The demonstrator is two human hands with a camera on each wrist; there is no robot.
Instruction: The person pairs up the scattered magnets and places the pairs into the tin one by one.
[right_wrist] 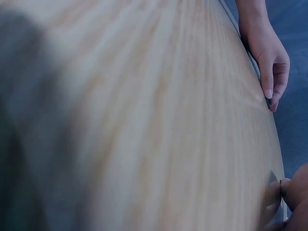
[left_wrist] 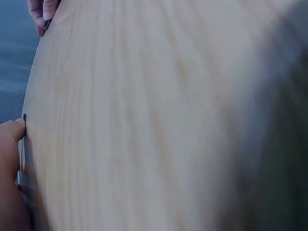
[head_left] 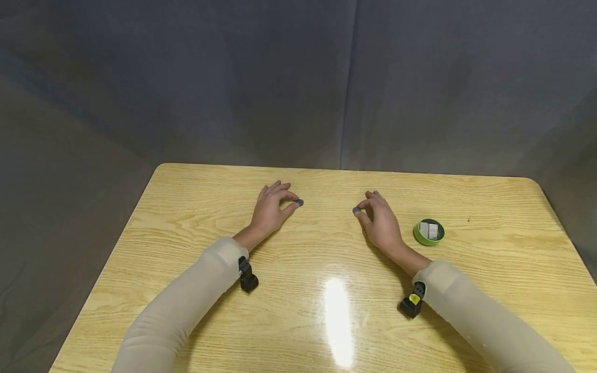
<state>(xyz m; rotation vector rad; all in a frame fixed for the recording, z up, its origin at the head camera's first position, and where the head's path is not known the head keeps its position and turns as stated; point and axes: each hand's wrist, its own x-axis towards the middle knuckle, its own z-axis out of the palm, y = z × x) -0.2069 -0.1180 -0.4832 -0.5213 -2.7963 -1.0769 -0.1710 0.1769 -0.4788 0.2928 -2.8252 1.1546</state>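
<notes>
Near the middle of the table's far half, my left hand (head_left: 272,210) pinches a small dark round disc (head_left: 300,202) between thumb and index finger, its other fingers stretched out. My right hand (head_left: 381,224) pinches a similar dark disc (head_left: 356,210) a short way to the right. A gap of bare wood separates the two discs. Seen from the left wrist, one disc (left_wrist: 24,117) looks thin and edge-on at the fingertips. Only part of the right hand (right_wrist: 297,196) shows at the lower right of the right wrist view.
To the right of the right hand stands a small round green container (head_left: 422,239) with white and grey square pieces (head_left: 433,231) inside. The wooden table (head_left: 298,321) has a far edge against a dark grey curtain (head_left: 280,88). Both wrists carry black cameras.
</notes>
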